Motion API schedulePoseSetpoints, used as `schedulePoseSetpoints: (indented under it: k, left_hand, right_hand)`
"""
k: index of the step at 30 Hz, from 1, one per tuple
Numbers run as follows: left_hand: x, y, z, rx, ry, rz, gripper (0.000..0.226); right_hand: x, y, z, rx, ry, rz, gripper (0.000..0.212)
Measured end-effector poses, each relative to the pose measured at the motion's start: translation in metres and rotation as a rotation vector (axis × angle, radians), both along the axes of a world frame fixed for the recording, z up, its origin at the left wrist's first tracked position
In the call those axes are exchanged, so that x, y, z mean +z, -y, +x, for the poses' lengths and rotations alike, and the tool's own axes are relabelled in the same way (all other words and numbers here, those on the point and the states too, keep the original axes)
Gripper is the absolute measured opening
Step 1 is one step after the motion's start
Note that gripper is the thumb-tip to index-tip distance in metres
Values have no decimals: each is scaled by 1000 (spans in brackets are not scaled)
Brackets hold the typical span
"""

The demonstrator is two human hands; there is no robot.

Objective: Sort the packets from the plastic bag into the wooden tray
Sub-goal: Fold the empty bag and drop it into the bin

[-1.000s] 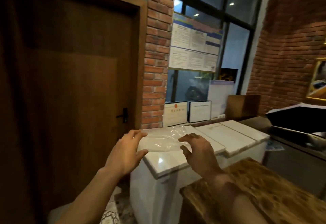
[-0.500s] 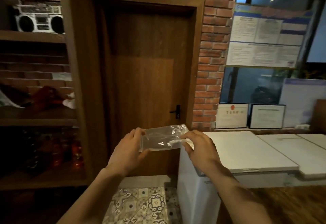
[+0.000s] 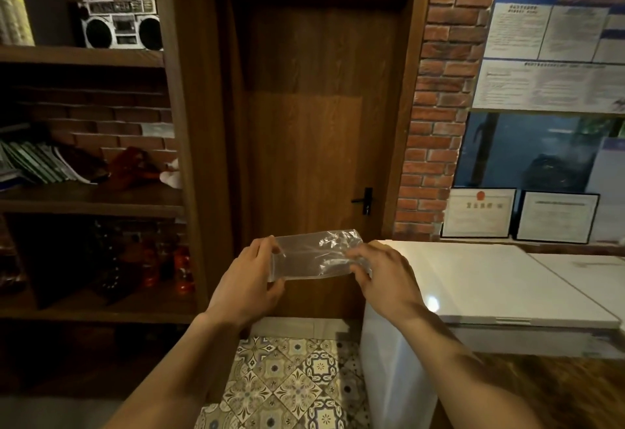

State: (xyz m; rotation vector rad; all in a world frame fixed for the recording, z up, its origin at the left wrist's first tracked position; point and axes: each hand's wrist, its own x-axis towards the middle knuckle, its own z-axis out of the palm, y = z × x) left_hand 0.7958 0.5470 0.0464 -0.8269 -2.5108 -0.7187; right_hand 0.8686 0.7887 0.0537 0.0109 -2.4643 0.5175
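Note:
A clear, crinkled plastic bag (image 3: 314, 254) is stretched flat between my two hands at chest height, in front of a wooden door. My left hand (image 3: 252, 279) pinches its left edge between thumb and fingers. My right hand (image 3: 380, 274) grips its right edge with curled fingers. The bag looks empty and see-through. No packets and no wooden tray are in view.
A closed wooden door (image 3: 318, 117) stands straight ahead. A white chest freezer (image 3: 473, 286) sits on the right, below framed certificates (image 3: 478, 214). Wooden shelves (image 3: 88, 198) with a boombox (image 3: 118, 22) and books fill the left. Patterned tiles (image 3: 287, 381) cover the floor below.
My view has swung left, from the freezer to the door and shelves. Both hands have kept hold of the bag, lifting it off the freezer top and holding it in the air.

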Motion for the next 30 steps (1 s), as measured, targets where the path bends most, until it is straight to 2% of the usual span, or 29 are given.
schedulePoseSetpoints:
  k: [14, 19, 30]
  left_hand:
    - [-39, 14, -30, 25, 27, -21, 50]
    - [-60, 29, -50, 46, 44, -31, 50]
    - [-109, 48, -79, 33, 142, -79, 51]
  right_hand:
    - [-36, 14, -29, -48, 65, -44, 24]
    - [-56, 28, -48, -2, 35, 11, 22]
    - [-95, 50, -75, -71, 144, 34, 25]
